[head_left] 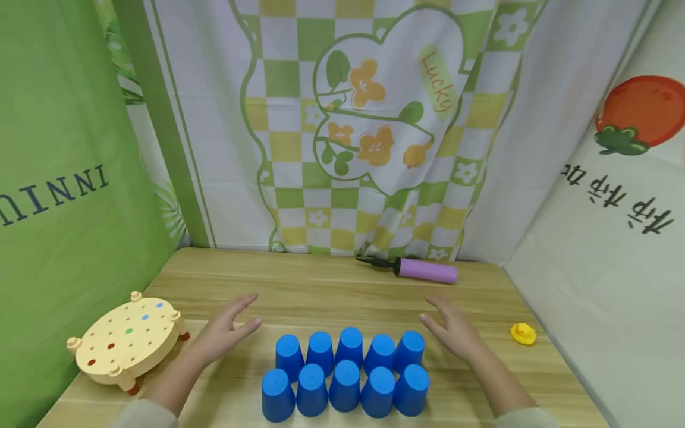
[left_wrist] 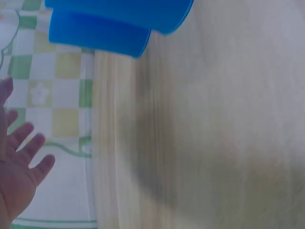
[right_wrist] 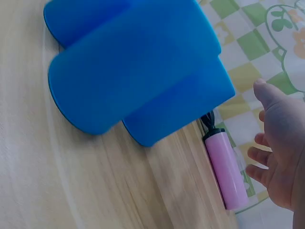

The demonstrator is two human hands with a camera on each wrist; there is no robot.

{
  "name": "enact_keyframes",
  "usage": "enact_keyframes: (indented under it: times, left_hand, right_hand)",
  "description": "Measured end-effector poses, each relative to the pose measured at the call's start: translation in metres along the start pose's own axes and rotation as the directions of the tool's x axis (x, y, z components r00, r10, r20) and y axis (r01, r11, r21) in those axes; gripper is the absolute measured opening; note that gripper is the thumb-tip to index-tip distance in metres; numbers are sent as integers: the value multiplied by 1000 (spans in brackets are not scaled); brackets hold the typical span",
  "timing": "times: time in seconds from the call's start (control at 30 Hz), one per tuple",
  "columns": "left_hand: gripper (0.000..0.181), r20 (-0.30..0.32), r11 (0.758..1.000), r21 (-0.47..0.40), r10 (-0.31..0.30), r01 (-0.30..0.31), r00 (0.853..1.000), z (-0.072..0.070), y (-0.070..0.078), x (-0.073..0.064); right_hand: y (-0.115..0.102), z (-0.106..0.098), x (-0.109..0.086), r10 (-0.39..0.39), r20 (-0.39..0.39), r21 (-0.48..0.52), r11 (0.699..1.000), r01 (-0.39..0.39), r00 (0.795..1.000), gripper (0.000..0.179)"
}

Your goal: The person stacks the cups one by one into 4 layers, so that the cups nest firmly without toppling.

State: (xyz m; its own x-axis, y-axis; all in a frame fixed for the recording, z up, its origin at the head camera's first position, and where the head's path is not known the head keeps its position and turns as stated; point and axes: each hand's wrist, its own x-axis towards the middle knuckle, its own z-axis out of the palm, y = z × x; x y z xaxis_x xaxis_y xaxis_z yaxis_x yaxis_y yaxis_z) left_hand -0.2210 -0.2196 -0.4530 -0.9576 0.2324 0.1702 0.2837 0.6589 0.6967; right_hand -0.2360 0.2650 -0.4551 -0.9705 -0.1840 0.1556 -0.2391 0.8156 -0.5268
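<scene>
- We are counting ten blue cups (head_left: 345, 383) on the wooden worktop (head_left: 299, 291); all are standing upside down, narrow closed ends facing up, centred in front of the person.
- They are forming two rows of five, one row sitting just behind the other; neighbours are standing close, and we are not managing to tell whether every rim is touching.
- Left hand (head_left: 227, 330): it is hanging to the left of the cups, well apart from them, fingers loosely extending and thumb standing away. We are recording its grip as released, holding nothing.
- Right hand (head_left: 452, 330): it is mirroring the left on the other side of the cups, apart from the nearest one. Fingers are bending only softly; we are reading this grip as released too.
- The wrist views are showing us blue cup sides near each hand, with a gap between.
- Near the far edge of the worktop we are seeing a purple hand pump (head_left: 428, 270), its black nozzle pointing left.
- At the left edge a cream dotted board (head_left: 136, 351) is standing on short, red-footed legs.
- A yellow duck (head_left: 523, 334) is sitting near the right edge.
- Behind, a checkered curtain (head_left: 283, 145) is hanging, printed "Lucky".
</scene>
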Motion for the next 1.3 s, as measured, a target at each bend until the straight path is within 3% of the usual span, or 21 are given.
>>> enact_keyframes:
  times: [0.13,0.27,0.6,1.03,1.3]
  left_hand:
    - [56,79,992,-114,-37,45,996,10,9,-3]
    - [56,174,981,-183,-28,60,984,18,14,-3]
    - [64,310,970,-242,49,29,950,29,16,-1]
    - [57,329,968,-244,29,56,944,35,13,0]
    - [54,281,978,-206,17,43,960,25,13,14]
  right_hand:
    - [-7,1,-7,-6,31,147,989,2,1000,55]
    - [-12,2,-13,-11,122,266,964,-22,993,55]
    - [-10,5,-16,-31,282,325,943,-65,959,59]
    - [-10,8,-19,6,309,343,932,-118,951,66]
    - [-11,8,-20,23,306,339,931,-132,952,65]
